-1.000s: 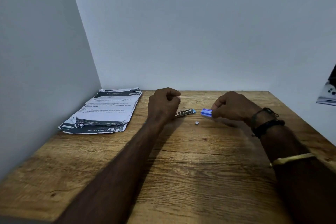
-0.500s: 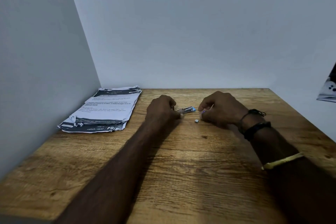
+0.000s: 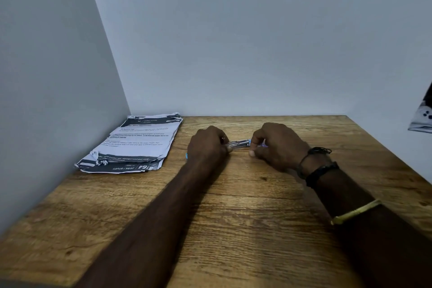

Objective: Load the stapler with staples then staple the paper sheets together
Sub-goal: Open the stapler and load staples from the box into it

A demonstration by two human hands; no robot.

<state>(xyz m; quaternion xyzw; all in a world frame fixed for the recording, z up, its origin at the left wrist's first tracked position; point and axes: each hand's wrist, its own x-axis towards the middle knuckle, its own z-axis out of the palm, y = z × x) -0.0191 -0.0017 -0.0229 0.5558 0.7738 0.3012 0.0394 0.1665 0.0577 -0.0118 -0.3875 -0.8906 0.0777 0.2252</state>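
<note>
- Paper sheets [image 3: 134,145]: a crumpled, torn-edged stack lying flat at centre-left of the frame, against the left wall on the bench [image 3: 233,229], well apart from both hands. Judged light, limp and easily torn. Square the edges first, then grip one corner with the whole stack pinched together.
- Left hand [image 3: 207,147]: curled shut around the left end of the stapler, at frame centre, low over the bench. A blue tip shows at the heel of this hand.
- Stapler [image 3: 238,143]: a small metal-and-blue unit spanning the gap between the two hands, just above the bench surface. Judged rigid, light, with smooth metal that may slip. Hold the body by its sides and keep fingers off the spring-loaded channel.
- Right hand [image 3: 278,145]: closed at the stapler's right end, fingertips pinched on a small blue-violet item. Whether this is a staple strip or a box cannot be told. A staple strip is brittle; support it along its length.
</note>
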